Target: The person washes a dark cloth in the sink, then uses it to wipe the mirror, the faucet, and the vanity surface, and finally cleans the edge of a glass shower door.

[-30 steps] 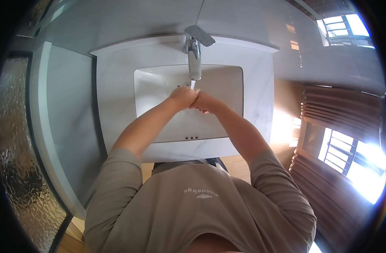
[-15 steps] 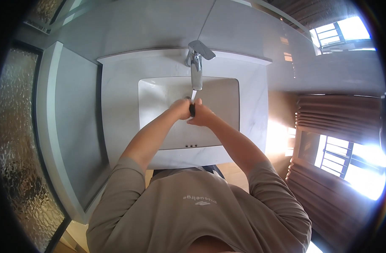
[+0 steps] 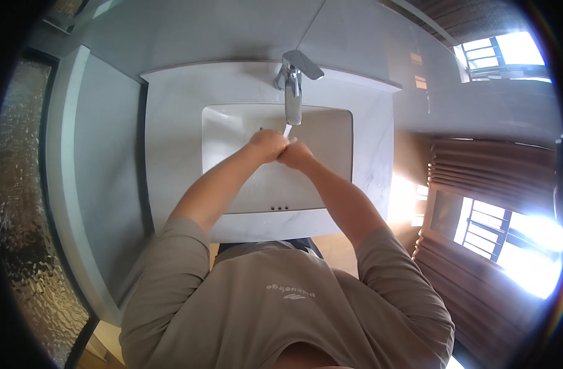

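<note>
My left hand (image 3: 268, 145) and my right hand (image 3: 297, 155) meet over the basin, just below the spout of the chrome faucet (image 3: 293, 101). A thin stream of water (image 3: 287, 130) runs down onto them. Both hands are closed and press against each other, the fingers largely hidden. Whatever they hold between them is covered from view. Beneath them lies the white rectangular sink (image 3: 244, 194), with three small dark overflow holes (image 3: 279, 208) on its near wall.
A pale marbled countertop (image 3: 372, 160) surrounds the sink, with a low backsplash behind it. On the left stands a grey panel (image 3: 109, 160) beside textured glass (image 3: 32, 203). Brown curtains (image 3: 491, 169) and a bright barred window (image 3: 487, 227) are on the right.
My hands have drawn together and turned under the water. A small dark object that showed between them is now hidden. The view has shifted slightly.
</note>
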Demonstrator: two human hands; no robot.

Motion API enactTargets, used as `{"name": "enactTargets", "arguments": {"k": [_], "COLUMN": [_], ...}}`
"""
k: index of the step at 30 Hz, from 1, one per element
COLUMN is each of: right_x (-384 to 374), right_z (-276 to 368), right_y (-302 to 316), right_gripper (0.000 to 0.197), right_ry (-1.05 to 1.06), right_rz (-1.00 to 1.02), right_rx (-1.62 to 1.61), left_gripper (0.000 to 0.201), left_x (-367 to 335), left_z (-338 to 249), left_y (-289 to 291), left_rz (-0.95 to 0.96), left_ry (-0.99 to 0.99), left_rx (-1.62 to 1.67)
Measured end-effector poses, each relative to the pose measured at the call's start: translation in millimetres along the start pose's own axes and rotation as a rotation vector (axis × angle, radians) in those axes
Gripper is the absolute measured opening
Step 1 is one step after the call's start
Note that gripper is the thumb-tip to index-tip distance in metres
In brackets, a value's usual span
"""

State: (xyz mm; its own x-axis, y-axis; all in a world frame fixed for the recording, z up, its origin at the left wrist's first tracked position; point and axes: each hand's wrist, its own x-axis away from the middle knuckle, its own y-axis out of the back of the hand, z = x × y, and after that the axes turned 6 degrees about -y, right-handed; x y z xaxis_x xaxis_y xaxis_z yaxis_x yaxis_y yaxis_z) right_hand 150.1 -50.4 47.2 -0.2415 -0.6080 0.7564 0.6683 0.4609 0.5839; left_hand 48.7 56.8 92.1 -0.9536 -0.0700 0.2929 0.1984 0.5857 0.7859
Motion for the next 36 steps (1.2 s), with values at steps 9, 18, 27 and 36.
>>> {"name": "enactTargets", "arguments": {"k": [9,18,27,36], "right_x": [77.9,157.7,136.2,216.6], "right_z": [35.8,66.2,38.9,9.0], "right_y": [18.5,125.2,153.6,130.4], "right_gripper": [0.030,0.072,0.084,0.066], "right_ry": [-0.095,0.422,0.262,0.462], "right_rz": [-0.226,-0.811,-0.500,0.544], "right_rx": [0.057,0.147,0.237,-0.504], "left_gripper": [0.021,0.025,0.066,0.030], "left_x": [27.1,93.5,131.1,132.7], "left_z": [-16.3,-42.8,-118.4,-197.2], "left_y": [-16.5,-0.9,-3.7,46.7], "left_rz": [-0.011,-0.171,-0.261,-0.804], "left_ry": [0.315,0.601,0.724,0.083], "left_rx": [0.263,0.107,0.161,-0.074]}}
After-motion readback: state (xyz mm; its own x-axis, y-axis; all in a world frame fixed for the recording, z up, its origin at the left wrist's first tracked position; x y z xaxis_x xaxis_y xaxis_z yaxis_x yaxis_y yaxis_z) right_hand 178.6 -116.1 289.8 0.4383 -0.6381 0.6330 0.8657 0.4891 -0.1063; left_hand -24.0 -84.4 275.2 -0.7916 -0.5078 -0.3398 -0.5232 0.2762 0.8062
